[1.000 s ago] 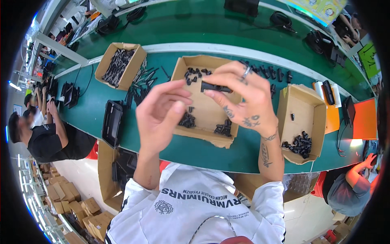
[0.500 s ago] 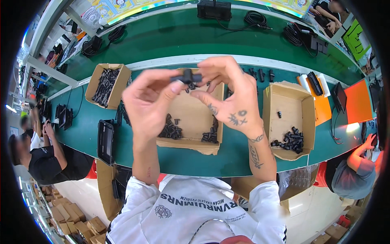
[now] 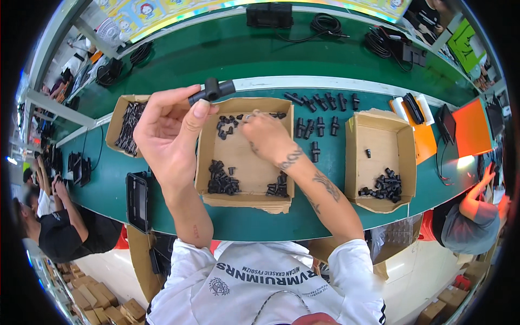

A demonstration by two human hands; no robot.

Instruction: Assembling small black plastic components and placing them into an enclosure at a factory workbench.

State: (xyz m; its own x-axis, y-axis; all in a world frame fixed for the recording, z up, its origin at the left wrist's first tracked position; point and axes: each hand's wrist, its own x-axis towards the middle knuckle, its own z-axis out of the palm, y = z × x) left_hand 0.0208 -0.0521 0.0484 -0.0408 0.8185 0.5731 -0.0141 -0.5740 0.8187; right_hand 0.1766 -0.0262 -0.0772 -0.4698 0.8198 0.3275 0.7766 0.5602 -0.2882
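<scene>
From the head camera, the left hand (image 3: 170, 130) was raised above the green workbench (image 3: 227, 49), its forearm rising from the lower edge and the palm turned toward the camera. Its thumb and forefinger were pinched shut on a black T-shaped fitting (image 3: 211, 91), held at the fingertips just above the far left corner of the middle cardboard box (image 3: 246, 157). The other fingers curled loosely behind.

The right hand (image 3: 265, 135) reached down into that same box, its tattooed forearm slanting in from the lower right. The fingers were bunched at the far end of the box, close to a scatter of small black parts (image 3: 227, 125) — whether they had closed on one could not be told, since the fingertips hid what lay under them.

Inside the box, two more heaps of black pieces (image 3: 222, 181) lay toward the near wall. Just beyond the box's right side, a row of finished black fittings (image 3: 319, 114) stood on the bench. Further right sat a second cardboard box (image 3: 379, 162) with a small pile of black parts in its near corner, and to the left a third box (image 3: 127, 127) filled with dark slender pieces. A black tray (image 3: 138, 200) lay at the bench's near edge — just left of the left forearm.
</scene>
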